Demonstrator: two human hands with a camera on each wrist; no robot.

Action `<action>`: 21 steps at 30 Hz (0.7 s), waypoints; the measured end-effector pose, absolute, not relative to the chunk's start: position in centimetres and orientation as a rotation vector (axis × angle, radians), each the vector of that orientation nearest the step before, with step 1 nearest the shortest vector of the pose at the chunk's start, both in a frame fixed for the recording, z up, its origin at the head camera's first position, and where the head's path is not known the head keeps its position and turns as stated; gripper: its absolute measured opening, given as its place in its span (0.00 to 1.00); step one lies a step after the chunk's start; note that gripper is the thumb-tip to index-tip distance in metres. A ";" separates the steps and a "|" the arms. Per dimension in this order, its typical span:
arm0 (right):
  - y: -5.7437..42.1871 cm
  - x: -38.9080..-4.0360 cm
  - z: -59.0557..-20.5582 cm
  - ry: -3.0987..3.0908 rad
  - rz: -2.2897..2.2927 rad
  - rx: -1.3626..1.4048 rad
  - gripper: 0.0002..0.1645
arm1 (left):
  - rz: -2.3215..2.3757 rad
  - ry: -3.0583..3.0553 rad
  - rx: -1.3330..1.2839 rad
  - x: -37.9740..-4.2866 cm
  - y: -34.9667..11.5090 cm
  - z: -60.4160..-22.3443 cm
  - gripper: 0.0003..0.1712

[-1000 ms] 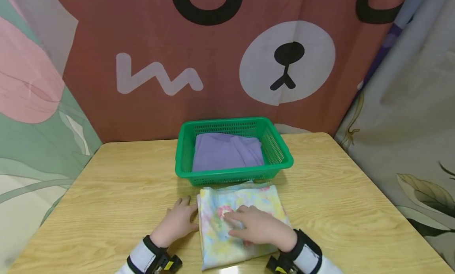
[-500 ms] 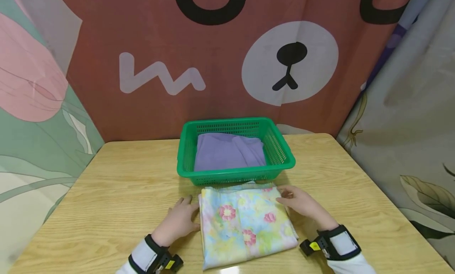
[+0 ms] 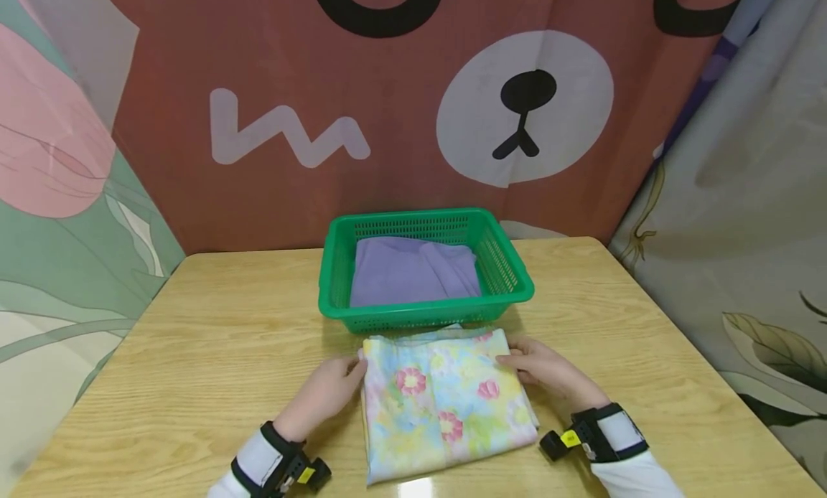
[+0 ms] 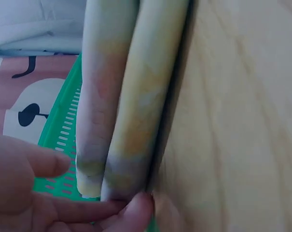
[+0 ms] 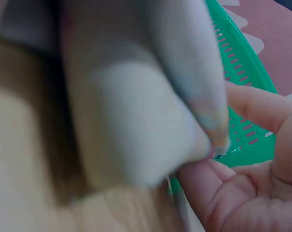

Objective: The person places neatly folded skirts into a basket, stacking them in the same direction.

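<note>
A folded floral cloth (image 3: 468,412), pastel yellow, blue and pink, lies on the table just in front of the green basket. At its far left corner my left hand (image 3: 328,389) has the thumb by the top face and the fingers at the lower edge. My right hand (image 3: 549,372) holds the far right corner between thumb and fingers. Close up, the left wrist view shows the rounded folds of the cloth (image 4: 133,111) between thumb and fingertips (image 4: 138,205). In the right wrist view the folds (image 5: 136,111) are blurred, and part of the fingertips is hidden.
The green perforated basket (image 3: 420,316) stands at the back of the wooden table (image 3: 252,304), holding a folded purple cloth (image 3: 410,272). Behind it hangs a brown curtain (image 3: 394,182) with a bear face. A pale patterned curtain (image 3: 723,268) hangs at the right.
My right hand has gone from lying on top of the cloth to its far right corner. The left hand has shifted slightly inward, its thumb now at the far left corner.
</note>
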State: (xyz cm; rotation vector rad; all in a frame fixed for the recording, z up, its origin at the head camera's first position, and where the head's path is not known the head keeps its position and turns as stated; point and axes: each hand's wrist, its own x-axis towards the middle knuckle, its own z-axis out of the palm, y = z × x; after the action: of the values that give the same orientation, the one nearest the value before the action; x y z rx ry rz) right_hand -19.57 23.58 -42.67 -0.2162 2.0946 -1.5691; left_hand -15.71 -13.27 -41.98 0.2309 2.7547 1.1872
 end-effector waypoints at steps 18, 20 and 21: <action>21.9 -19.1 -44.4 1.676 -1.732 -0.313 0.28 | 1.924 1.723 0.328 -15.6 -11.4 -44.4 0.39; 21.6 -19.0 -44.4 1.650 -1.736 -0.315 0.28 | 1.931 1.722 0.323 -15.6 -11.3 -44.5 0.40; 21.4 -18.9 -44.4 1.644 -1.739 -0.311 0.28 | 1.928 1.736 0.319 -15.6 -11.3 -44.5 0.41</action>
State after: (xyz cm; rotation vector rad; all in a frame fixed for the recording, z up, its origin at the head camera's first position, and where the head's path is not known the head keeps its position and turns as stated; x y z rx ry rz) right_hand -18.89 21.43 -44.35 -0.3109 1.6436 -1.7388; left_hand -15.58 -11.33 -44.53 0.3190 1.7356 1.9281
